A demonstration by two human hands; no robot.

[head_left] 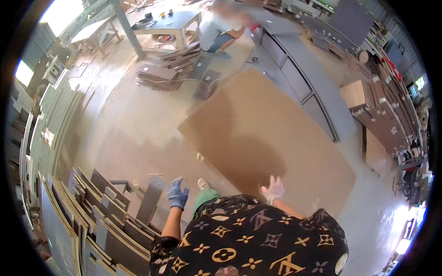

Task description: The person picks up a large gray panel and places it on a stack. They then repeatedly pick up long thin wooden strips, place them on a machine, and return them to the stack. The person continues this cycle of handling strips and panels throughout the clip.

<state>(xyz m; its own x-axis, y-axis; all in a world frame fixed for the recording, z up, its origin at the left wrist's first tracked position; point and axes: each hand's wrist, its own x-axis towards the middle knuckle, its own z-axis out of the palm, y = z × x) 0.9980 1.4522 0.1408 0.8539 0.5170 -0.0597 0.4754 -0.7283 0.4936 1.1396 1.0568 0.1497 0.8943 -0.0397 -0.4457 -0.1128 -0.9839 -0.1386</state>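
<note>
My left hand (177, 194), in a blue-grey glove, hangs in the air with its fingers apart and slightly curled, holding nothing. It is nearest to a dark narrow panel (150, 197) that leans beside a stack of boards. My right hand (274, 188), in a pale glove, is also open, its fingers spread. Behind it lies a large flat brown board (271, 124), slanting across the floor in front of me. Whether the right hand touches the board's near edge, I cannot tell. One light shoe (203, 184) of mine shows between the hands.
Several upright dark boards (110, 207) crowd the lower left. Beyond the brown board stands a long grey cabinet frame (299, 69), with a crouching person (218, 32) by its far end. Flat panels (156, 73) lie piled near a worktable (168, 23). Stacked boards (382, 110) line the right.
</note>
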